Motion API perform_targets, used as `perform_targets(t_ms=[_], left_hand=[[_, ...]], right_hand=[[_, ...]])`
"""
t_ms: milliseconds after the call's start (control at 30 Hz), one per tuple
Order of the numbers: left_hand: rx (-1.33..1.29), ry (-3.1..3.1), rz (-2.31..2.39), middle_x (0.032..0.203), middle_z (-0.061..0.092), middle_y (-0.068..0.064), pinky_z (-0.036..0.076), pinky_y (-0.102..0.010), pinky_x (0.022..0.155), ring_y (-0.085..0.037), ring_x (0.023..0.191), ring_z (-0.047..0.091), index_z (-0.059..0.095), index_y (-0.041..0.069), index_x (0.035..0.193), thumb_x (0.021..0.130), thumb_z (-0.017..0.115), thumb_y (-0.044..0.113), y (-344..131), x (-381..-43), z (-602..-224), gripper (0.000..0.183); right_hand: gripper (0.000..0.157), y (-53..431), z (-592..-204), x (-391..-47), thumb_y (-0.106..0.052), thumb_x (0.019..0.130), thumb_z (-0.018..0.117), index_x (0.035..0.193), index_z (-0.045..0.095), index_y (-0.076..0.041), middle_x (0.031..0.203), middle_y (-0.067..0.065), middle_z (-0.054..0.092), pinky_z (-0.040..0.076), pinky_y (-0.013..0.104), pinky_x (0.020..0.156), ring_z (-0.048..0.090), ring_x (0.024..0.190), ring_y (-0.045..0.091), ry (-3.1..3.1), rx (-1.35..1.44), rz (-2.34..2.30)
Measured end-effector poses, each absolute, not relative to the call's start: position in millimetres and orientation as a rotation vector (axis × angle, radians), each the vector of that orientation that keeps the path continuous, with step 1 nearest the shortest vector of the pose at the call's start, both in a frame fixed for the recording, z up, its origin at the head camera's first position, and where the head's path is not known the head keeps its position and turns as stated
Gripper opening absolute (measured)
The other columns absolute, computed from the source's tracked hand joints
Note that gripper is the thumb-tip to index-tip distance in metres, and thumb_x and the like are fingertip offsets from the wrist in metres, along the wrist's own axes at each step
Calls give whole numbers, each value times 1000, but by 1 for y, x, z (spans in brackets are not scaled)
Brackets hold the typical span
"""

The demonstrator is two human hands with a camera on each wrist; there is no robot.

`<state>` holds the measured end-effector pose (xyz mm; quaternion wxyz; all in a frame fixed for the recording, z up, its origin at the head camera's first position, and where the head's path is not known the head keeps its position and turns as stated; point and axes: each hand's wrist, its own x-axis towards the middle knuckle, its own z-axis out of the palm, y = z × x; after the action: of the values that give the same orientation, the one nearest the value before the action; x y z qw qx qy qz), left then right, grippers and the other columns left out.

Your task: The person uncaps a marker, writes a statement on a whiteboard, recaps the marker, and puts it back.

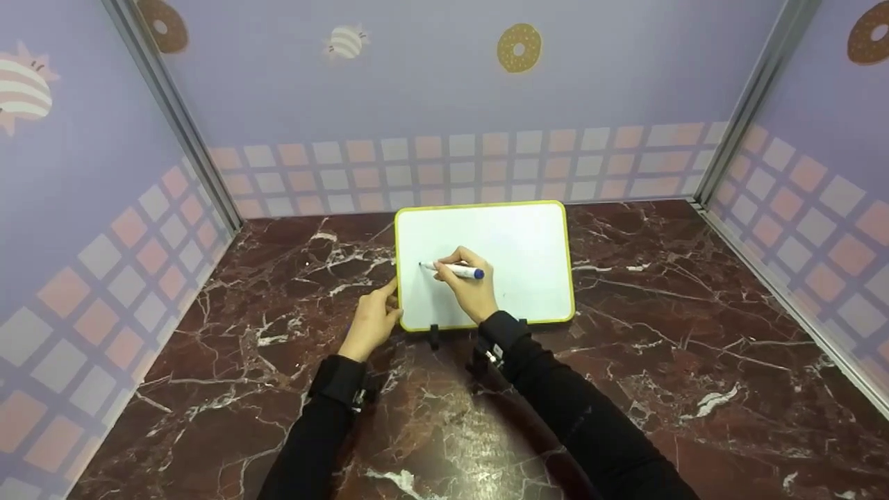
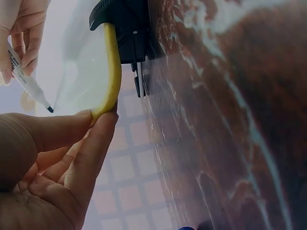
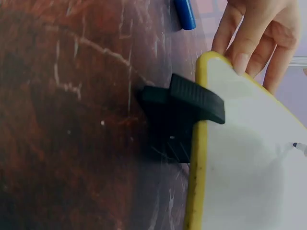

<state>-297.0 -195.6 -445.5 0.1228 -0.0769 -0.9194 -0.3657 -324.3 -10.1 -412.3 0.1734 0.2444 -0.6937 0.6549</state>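
Note:
A whiteboard (image 1: 528, 243) with a yellow rim stands tilted back in black clip feet (image 1: 434, 337) on the marble-patterned table. My left hand (image 1: 373, 319) pinches its lower left edge between thumb and fingers, seen closely in the left wrist view on the yellow rim (image 2: 112, 72). My right hand (image 1: 472, 285) holds a white marker (image 1: 462, 270) with a blue end. The marker's dark tip (image 2: 50, 109) is at the left part of the board's surface; whether it touches is hard to tell. No clear writing shows on the board.
A blue marker cap (image 3: 184, 14) lies on the table beyond the board's left corner in the right wrist view. Purple walls with a pink and white checked border (image 1: 458, 167) enclose the table (image 1: 667, 389) at the back and both sides.

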Motion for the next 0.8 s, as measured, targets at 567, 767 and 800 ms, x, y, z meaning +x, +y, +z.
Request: perform_targets(t_ms=[567,767,800], left_hand=[[-178,-2704,-1048,101,72,-24,58,-41,75,-33,89,72,48,0,145,88,67,-7,-195,-295,-444,61],[-183,-2705,-1063,101,72,-24,58,-41,75,-33,89,72,47,1,145,88,67,-7,-195,-295,-445,61],[-192,-2698,-1063,100,72,-24,58,-41,74,-33,89,72,48,0,145,88,67,-8,-195,-295,-445,61]], right_hand=[[14,-9,-418,-308,7,89,64,79,58,14,84,33,69,55,19,65,68,73,46,-2011,780,1822],[11,-10,-419,-308,6,91,64,84,60,14,87,32,69,59,23,69,70,74,42,-1972,751,1787],[11,-10,-419,-308,6,91,64,84,60,14,88,32,70,59,23,69,70,74,41,-1974,750,1782]])
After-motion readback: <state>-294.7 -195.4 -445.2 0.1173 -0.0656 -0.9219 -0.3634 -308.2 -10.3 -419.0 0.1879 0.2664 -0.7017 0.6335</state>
